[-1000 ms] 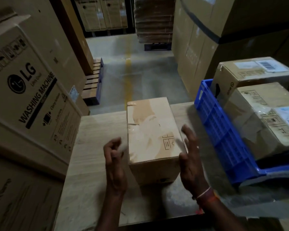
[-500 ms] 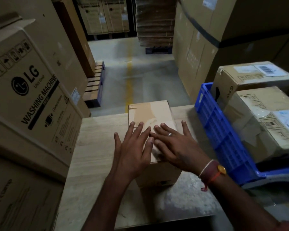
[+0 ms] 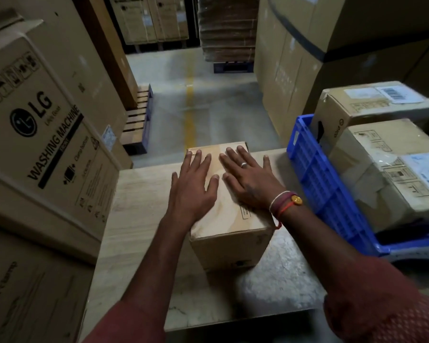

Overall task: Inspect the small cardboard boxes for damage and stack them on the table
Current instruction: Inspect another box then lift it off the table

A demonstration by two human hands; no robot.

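Observation:
A small taped cardboard box (image 3: 230, 241) stands on the wooden table (image 3: 139, 214), its long side running away from me. My left hand (image 3: 193, 186) lies flat on the left half of its top, fingers straight and spread. My right hand (image 3: 248, 179), with a ring and wrist bands, lies flat on the right half, fingers reaching the far edge. Two more small boxes sit in a blue crate (image 3: 327, 194) at the right: a near one (image 3: 391, 169) with labels and torn tape, and a far one (image 3: 372, 110) with a barcode label.
Large washing machine cartons (image 3: 42, 134) stand tight against the table's left edge. Tall cartons (image 3: 295, 58) rise behind the crate at the right. Beyond the table runs a concrete aisle with a yellow line (image 3: 189, 107), a wooden pallet (image 3: 136, 120) and stacked goods at the far end.
Both hands went from beside the box onto its top, then slid forward along the top toward its far edge, spreading apart. The box has stayed in place.

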